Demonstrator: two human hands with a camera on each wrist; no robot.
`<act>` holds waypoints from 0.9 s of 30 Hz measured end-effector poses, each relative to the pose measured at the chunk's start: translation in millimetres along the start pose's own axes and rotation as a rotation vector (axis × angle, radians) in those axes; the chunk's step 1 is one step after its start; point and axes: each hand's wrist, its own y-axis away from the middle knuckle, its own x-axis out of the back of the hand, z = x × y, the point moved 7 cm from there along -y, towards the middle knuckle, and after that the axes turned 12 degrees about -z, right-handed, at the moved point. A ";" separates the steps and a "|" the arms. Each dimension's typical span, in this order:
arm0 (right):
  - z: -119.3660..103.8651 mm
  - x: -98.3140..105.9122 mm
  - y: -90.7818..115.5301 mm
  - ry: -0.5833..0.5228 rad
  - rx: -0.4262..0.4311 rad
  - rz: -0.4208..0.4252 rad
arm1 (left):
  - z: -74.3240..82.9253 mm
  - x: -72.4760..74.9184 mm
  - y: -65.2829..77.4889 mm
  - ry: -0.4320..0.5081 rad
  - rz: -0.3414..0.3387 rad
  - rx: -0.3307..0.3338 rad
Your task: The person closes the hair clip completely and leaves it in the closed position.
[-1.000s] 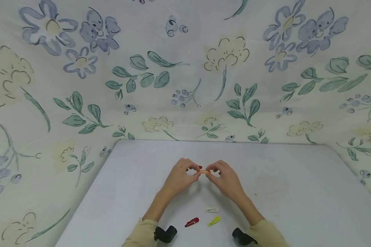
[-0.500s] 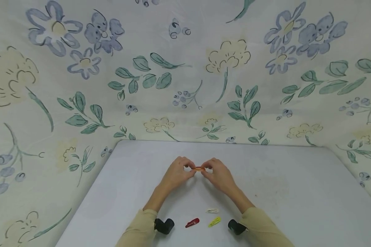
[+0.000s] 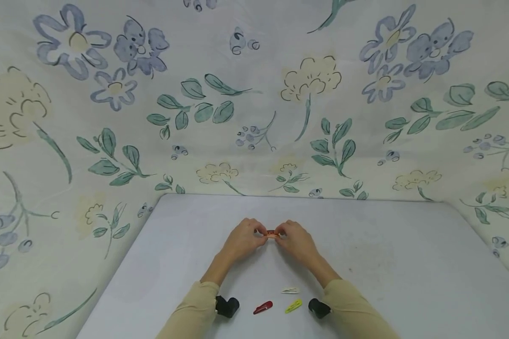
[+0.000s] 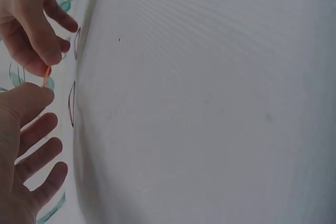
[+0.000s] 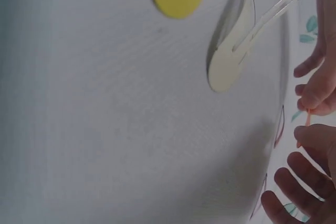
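Above the far half of the white table, both hands hold one small orange hair clip [image 3: 273, 236] between them. My left hand [image 3: 244, 238] pinches its left end with thumb and fingertip, and my right hand [image 3: 296, 239] pinches the right end. Only a thin orange strip [image 4: 46, 76] shows between the fingertips in the left wrist view. In the right wrist view, the right hand's other fingers [image 5: 302, 177] are spread loosely below the pinch. Dark red curved edges [image 4: 72, 103] show at the table's far side, close to the hands.
Nearer the body lie a red hair clip [image 3: 263, 307], a yellow one [image 3: 293, 306] and a white one [image 3: 290, 290]. The white clip [image 5: 223, 71] stands open in the right wrist view. A flower-print cloth [image 3: 254, 136] hangs beyond the table's far edge.
Both hands have drawn closer together around the orange clip, the right one shifting left. The clip has moved slightly left. The clips near the body have stayed put.
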 end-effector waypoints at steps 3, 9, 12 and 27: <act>-1.6 -1.5 -2.3 0.024 -0.010 -0.009 | -1.5 -0.4 -1.5 -0.033 0.013 -0.004; -4.7 -5.5 -5.0 0.062 -0.030 -0.038 | -5.4 -1.9 -2.2 -0.071 0.008 0.026; -5.4 -8.4 -6.5 0.090 -0.047 -0.054 | -6.0 -2.8 -2.4 -0.082 -0.003 0.032; -10.5 -10.2 -4.8 0.183 -0.020 -0.021 | -8.0 -8.0 -5.3 -0.186 0.019 0.006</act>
